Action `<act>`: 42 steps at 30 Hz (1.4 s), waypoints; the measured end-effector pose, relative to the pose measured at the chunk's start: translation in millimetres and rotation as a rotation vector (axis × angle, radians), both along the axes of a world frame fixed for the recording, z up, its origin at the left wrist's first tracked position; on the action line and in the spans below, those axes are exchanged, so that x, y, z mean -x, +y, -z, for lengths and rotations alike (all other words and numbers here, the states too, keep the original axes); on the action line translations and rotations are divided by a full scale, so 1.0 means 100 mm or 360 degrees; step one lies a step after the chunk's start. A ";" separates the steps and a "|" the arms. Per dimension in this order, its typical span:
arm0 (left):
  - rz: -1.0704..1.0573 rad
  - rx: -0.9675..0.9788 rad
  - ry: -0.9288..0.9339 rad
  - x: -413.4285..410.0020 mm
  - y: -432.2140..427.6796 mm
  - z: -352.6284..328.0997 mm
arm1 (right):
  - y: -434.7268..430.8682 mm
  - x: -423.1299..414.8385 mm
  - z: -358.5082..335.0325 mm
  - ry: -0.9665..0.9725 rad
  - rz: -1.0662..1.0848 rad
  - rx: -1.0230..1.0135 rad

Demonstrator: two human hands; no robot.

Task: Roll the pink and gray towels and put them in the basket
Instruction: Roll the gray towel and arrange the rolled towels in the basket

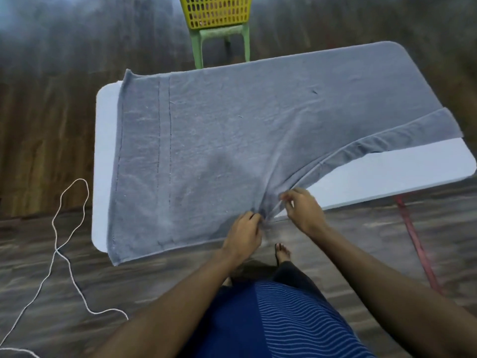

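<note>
Fingers (254,218) of the left hand (244,233) and right hand (303,210) are pinching the towel (206,140) at its near edge, on the bench (387,164). I am judging it soft, limp, light; gripping the hem is suiting best.

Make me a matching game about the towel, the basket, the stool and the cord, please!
Things:
1. towel
2. basket
3. stool
4. cord

Colours:
A. yellow
B. white
C. gray
D. green

Pairs: 1-C, 2-A, 3-D, 4-B
</note>
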State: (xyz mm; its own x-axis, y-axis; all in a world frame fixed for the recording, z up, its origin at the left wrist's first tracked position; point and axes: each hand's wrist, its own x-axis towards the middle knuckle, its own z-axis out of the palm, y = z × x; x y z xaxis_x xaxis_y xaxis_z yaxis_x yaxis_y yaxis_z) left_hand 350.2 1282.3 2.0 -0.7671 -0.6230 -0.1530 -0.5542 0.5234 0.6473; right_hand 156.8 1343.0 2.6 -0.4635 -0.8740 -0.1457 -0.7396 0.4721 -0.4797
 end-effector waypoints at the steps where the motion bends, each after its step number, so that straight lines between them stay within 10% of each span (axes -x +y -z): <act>1: -0.0039 -0.0043 0.0027 0.17 0.04 -0.01 | -0.01 0.18 -0.02 0.0066 -0.0004 0.0002; 15: -0.0401 0.0001 -0.0510 1.20 0.62 0.18 | 0.01 1.70 0.14 0.0458 -0.0778 -0.0242; 32: 0.0034 0.0319 -0.0450 1.99 0.93 0.22 | 1.08 1.60 0.27 -0.0169 -0.0315 -0.0189; 42: 0.0005 0.0366 -0.0645 1.87 1.09 0.33 | 1.06 2.93 0.08 0.0383 -0.0280 -0.0348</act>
